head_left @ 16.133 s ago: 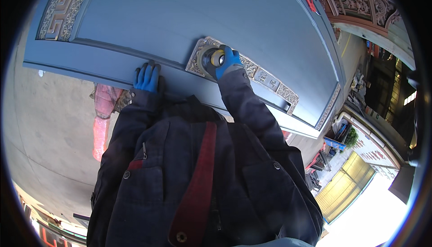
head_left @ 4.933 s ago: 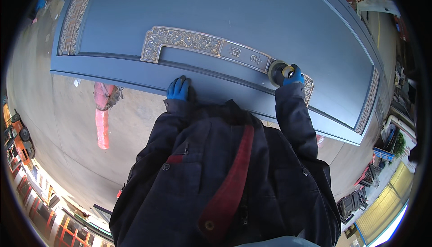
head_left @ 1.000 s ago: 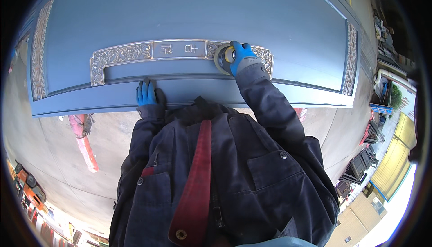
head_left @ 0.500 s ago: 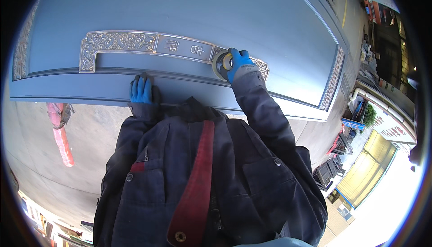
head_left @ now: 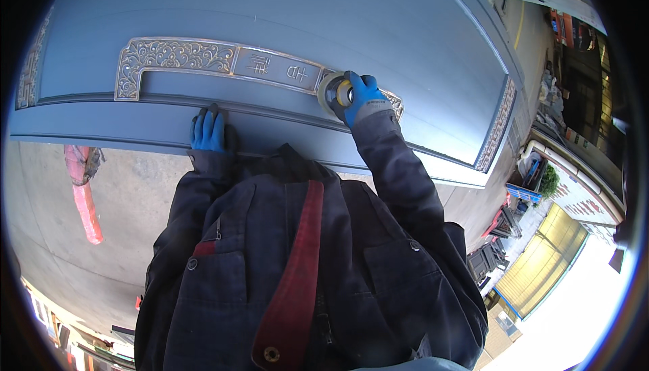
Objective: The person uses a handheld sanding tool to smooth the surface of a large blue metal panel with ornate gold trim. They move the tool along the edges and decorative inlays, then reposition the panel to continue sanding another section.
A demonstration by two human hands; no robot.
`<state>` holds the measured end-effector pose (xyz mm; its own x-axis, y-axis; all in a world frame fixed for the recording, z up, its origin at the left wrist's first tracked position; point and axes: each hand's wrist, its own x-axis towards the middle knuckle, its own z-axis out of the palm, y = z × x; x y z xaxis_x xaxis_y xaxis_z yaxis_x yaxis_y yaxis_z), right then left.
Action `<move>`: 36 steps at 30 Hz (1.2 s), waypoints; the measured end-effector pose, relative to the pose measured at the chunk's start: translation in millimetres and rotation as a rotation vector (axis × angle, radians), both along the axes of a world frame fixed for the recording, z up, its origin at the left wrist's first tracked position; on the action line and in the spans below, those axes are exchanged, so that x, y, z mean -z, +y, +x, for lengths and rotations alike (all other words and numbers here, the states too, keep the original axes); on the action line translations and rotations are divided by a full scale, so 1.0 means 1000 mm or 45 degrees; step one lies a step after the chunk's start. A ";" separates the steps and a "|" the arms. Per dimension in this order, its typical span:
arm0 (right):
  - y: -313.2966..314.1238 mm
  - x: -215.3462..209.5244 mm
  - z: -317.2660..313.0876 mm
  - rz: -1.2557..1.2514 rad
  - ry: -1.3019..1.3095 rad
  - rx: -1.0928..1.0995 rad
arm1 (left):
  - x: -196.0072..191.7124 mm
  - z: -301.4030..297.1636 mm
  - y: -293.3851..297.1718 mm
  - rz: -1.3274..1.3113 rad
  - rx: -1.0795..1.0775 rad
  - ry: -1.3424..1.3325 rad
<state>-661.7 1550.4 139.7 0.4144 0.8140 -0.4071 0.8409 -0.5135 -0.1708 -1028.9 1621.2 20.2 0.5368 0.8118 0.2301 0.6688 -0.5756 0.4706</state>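
A large blue-grey door panel (head_left: 284, 6) lies across the space ahead of me. Along its near side runs an ornate bronze-coloured trim piece (head_left: 179, 57), with scrollwork and raised characters. My right hand (head_left: 367, 99), in a blue and grey glove, grips a roll of tape (head_left: 328, 95) standing on edge over the trim's right part. The roll and the hand cover some of the trim there. On the panel's near border rests my left hand (head_left: 208, 131), gloved too, its fingers stretched out flat and holding nothing.
Below the panel's left part, something wrapped in red plastic (head_left: 84, 212) stands above the concrete floor (head_left: 145, 195). To the right are a blue crate (head_left: 524, 194), a green plant (head_left: 550, 182), dark stacked items (head_left: 487, 263) and a yellow sheet-like panel (head_left: 541, 263).
The panel and trim appear shifted and slightly tilted in the view, higher at the left. Both hands keep nearly the same places on the panel, the right still gripping the tape.
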 end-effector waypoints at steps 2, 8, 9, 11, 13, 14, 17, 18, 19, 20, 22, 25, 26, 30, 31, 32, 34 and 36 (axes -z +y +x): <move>-0.001 0.002 -0.001 0.012 0.023 -0.001 | -0.002 0.000 0.000 0.001 0.010 0.010; -0.003 -0.002 -0.004 -0.071 0.077 0.082 | -0.007 0.004 0.004 -0.012 0.021 0.002; -0.003 -0.004 -0.004 -0.085 0.068 0.104 | -0.007 0.004 0.004 -0.018 0.022 0.001; -0.001 -0.006 -0.005 -0.096 0.073 0.155 | -0.006 0.004 0.004 -0.019 0.023 -0.002; 0.001 -0.007 -0.008 -0.005 0.107 0.180 | -0.006 0.003 0.002 -0.010 0.020 0.012; 0.001 -0.006 -0.010 -0.073 0.103 0.189 | -0.005 0.003 0.001 -0.010 0.022 0.016; -0.002 0.000 -0.013 -0.078 0.070 0.173 | -0.003 0.003 0.001 -0.013 0.021 0.031; -0.005 0.002 -0.013 -0.114 0.063 0.189 | -0.003 0.003 0.002 -0.003 0.017 0.029; -0.007 0.004 -0.011 -0.154 0.049 0.201 | -0.003 0.003 0.002 -0.011 0.013 0.048; -0.010 0.005 -0.009 -0.047 0.082 0.300 | -0.003 0.003 0.003 0.009 0.013 0.015; -0.016 0.007 -0.002 0.003 0.094 0.377 | -0.005 0.004 0.005 0.026 0.025 -0.025; -0.024 0.005 0.007 -0.020 0.081 0.400 | -0.009 0.007 0.006 -0.036 0.023 -0.011; -0.026 0.005 0.009 -0.067 0.071 0.398 | -0.010 0.008 0.006 -0.011 0.025 -0.028; -0.034 0.002 0.011 0.031 0.071 0.433 | -0.012 0.009 0.003 -0.026 0.015 -0.001; -0.035 0.003 0.012 0.057 0.068 0.456 | -0.011 0.009 0.003 -0.026 0.016 0.017; -0.036 0.003 0.012 0.043 0.070 0.412 | -0.011 0.008 0.003 -0.023 0.022 0.003; -0.037 0.004 0.013 0.040 0.039 0.271 | -0.010 0.008 0.003 -0.009 0.040 -0.017; -0.038 0.006 0.015 0.031 0.002 0.232 | -0.010 0.008 0.003 0.002 0.035 -0.007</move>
